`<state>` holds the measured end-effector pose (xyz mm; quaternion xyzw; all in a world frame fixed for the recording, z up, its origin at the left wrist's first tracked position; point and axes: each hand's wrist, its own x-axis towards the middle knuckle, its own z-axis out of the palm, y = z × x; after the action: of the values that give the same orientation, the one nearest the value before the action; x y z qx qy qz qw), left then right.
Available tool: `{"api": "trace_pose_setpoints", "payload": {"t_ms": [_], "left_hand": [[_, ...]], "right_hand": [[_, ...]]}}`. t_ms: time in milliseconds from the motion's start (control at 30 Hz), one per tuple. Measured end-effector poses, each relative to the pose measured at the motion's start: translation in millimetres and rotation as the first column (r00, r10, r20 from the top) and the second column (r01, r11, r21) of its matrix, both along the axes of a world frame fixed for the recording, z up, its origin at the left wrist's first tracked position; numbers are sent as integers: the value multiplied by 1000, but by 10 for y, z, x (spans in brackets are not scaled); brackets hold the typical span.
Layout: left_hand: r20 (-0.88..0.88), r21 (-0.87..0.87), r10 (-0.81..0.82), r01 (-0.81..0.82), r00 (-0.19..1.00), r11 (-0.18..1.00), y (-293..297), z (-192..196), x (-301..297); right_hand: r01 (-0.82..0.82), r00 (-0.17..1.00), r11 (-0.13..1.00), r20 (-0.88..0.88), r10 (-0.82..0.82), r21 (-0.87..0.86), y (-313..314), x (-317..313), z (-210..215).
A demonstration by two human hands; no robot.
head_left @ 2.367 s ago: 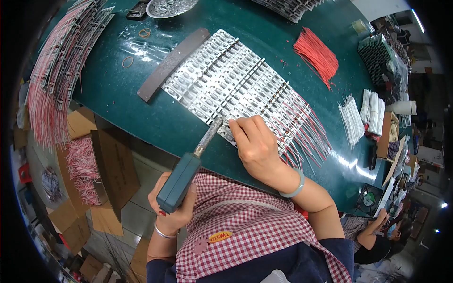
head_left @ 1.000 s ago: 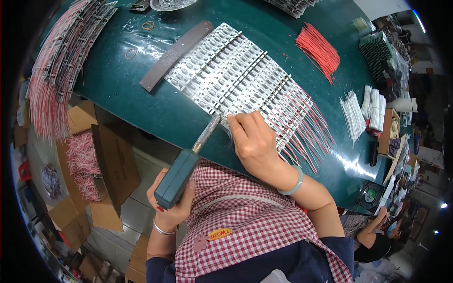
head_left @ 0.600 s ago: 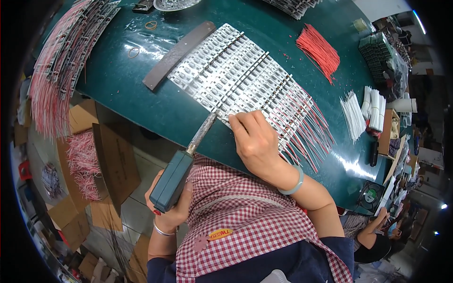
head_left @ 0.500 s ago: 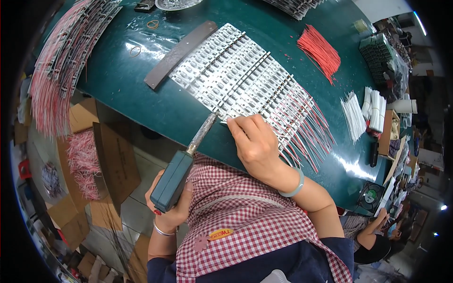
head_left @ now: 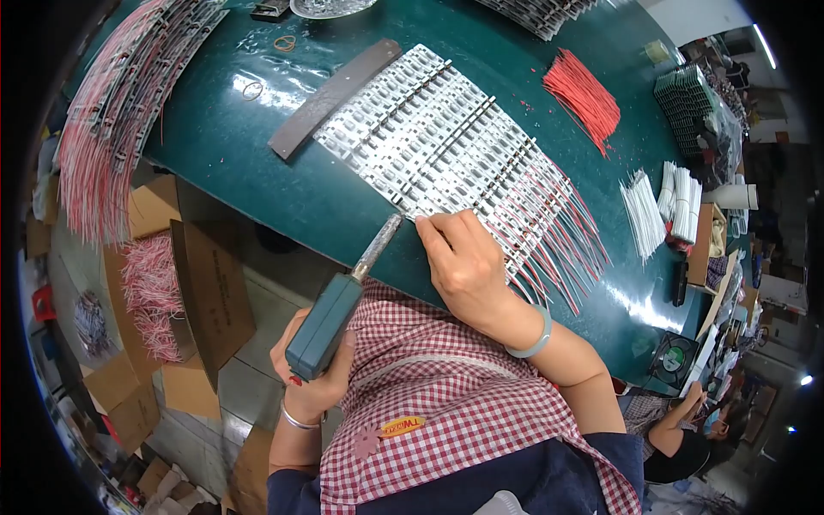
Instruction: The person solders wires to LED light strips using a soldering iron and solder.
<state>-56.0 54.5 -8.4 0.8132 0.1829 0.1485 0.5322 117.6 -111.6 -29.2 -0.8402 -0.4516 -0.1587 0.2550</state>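
My left hand (head_left: 316, 365) is wrapped round the dark green body of a soldering gun (head_left: 324, 328). Its metal barrel points up and right, with the tip close to the near edge of a silvery panel (head_left: 429, 129) made of rows of metal strips. I cannot tell whether tip and panel touch. My right hand (head_left: 468, 262) is closed in a pinch at that same edge, just right of the tip; whatever the fingers hold is hidden. Red and white wires (head_left: 558, 232) trail from the panel's right side.
A brown bar (head_left: 335, 99) lies along the panel's left end on the green table (head_left: 223, 184). Red wires (head_left: 581, 99) and white wires (head_left: 642, 210) lie to the right. Wired strips (head_left: 129, 112) overhang the left edge above a cardboard box (head_left: 215, 300). Someone sits at lower right.
The soldering gun has drawn back slightly from the panel's edge, and its body has shifted a little right. My right hand keeps its pinch in nearly the same place.
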Motion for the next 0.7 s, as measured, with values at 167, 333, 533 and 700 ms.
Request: {"api": "trace_pose_setpoints", "payload": {"t_ms": [167,333,533,700], "left_hand": [[17,75,-55,53,998,996,13,31,38],[-8,38,-43,43,999,998,-6,13,13],[14,109,-51,49,999,993,19,-34,-26],[100,11,-7,6,995,1000,87,-125,-152]], "right_hand": [[4,1000,1000,4,-4,-7,4,-23,14],[9,1000,1000,-1,-9,-6,-13,-40,-3],[5,1000,1000,0,-5,-5,6,-26,-17],[10,1000,1000,1,-10,5,43,-4,8]]}}
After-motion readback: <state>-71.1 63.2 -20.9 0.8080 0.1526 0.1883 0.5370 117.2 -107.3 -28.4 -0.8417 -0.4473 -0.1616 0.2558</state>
